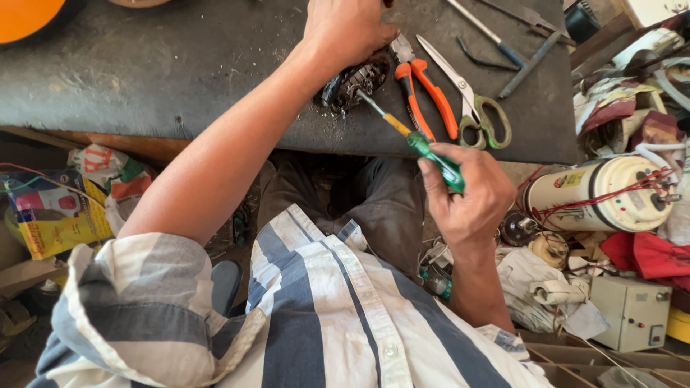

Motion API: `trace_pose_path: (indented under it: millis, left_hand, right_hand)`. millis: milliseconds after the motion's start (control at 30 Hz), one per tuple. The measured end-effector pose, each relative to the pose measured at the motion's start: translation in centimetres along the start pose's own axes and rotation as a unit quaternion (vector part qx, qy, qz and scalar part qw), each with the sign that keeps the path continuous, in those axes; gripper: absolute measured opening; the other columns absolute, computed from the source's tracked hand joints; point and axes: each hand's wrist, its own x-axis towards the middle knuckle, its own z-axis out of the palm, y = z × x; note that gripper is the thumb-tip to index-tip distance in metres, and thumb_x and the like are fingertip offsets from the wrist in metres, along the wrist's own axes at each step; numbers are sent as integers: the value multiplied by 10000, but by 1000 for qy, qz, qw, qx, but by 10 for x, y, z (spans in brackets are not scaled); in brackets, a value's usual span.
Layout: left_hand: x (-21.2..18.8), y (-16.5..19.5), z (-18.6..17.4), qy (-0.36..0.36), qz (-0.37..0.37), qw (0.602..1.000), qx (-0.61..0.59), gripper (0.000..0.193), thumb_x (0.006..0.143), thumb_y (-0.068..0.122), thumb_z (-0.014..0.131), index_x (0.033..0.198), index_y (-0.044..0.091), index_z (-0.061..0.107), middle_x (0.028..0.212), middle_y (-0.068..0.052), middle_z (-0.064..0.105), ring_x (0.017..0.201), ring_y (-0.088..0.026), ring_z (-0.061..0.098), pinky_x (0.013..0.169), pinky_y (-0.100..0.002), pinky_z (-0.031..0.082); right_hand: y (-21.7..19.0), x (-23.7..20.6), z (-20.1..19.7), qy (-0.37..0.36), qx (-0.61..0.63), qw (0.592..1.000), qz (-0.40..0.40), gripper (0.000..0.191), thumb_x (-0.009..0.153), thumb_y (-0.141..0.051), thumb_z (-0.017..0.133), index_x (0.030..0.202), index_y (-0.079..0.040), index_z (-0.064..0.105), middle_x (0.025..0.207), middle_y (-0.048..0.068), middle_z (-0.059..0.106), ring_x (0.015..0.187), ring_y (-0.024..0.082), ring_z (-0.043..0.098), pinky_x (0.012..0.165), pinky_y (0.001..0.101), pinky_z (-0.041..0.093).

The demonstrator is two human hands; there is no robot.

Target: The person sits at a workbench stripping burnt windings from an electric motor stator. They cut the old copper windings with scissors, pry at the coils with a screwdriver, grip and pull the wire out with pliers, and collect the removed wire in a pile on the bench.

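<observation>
Head view, item by item. Left hand (345,29): fingers curled down over a dark wound motor part (356,82), pressing it onto the desk (144,72) near the front edge. Right hand (467,194): closed around the green handle of a screwdriver (417,144), held just off the front edge of the desk; the shaft slants up and left, its tip touching the motor part. Motor part: black, ribbed, with grit scattered about it on the dark desk surface.

Just right of the motor part: orange-handled pliers (420,93), lying lengthwise, handles toward the person. Beside those: scissors (467,100) with olive-green loops, blades pointing toward the far left. Farther back on the desk: several thin metal tools (517,50), kind not clear.

Below the desk: grey trousers and a blue-and-white striped shirt (323,316). Right of the desk: a cream cylindrical appliance (604,194) trailing red wires, a small beige box (632,312) with switches, red cloth. Left: coloured printed bags (57,208).
</observation>
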Motion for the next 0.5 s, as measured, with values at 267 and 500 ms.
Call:
trace_pose_path:
  millis: [267, 500]
  left_hand:
    - [1, 0, -4, -17, -18, 1000, -6, 383, 811, 384, 845, 1032, 95, 725, 873, -136, 740, 788, -328, 724, 651, -476, 559]
    - [2, 1, -5, -7, -15, 1000, -16, 385, 776, 381, 862, 1003, 102, 725, 882, -115, 740, 796, -333, 719, 642, -484, 553]
  right_hand:
    - [-26, 18, 7, -27, -50, 998, -19, 208, 953, -253, 844, 1058, -96, 758, 840, 49, 719, 688, 209, 652, 608, 358, 482]
    - [-38, 17, 12, -58, -46, 997, -36, 220, 954, -245, 823, 1101, -92, 764, 801, 61, 675, 677, 228, 632, 605, 379, 467]
